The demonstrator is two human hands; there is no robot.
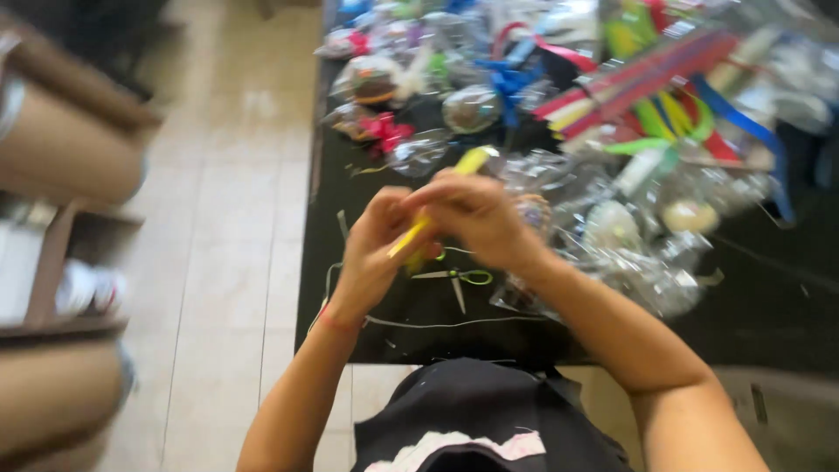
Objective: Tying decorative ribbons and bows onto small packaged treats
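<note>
Both my hands are raised together over the near edge of a black table (pixel 769 297). My left hand (pixel 374 249) and my right hand (pixel 479 214) are closed on a yellow ribbon (pixel 472 161) that runs between the fingers and sticks out above the right hand. The picture is blurred, so the exact grip is unclear. Small scissors with green handles (pixel 459 278) lie on the table just below my hands, beside a thin string (pixel 454 324).
Several clear cellophane-wrapped bundles (pixel 612 232) and red bows (pixel 384 131) crowd the table's middle and back. A pile of coloured ribbons (pixel 664 96) lies at the back right. A tiled floor (pixel 218 218) runs along the left, with a brown shelf (pixel 52 262).
</note>
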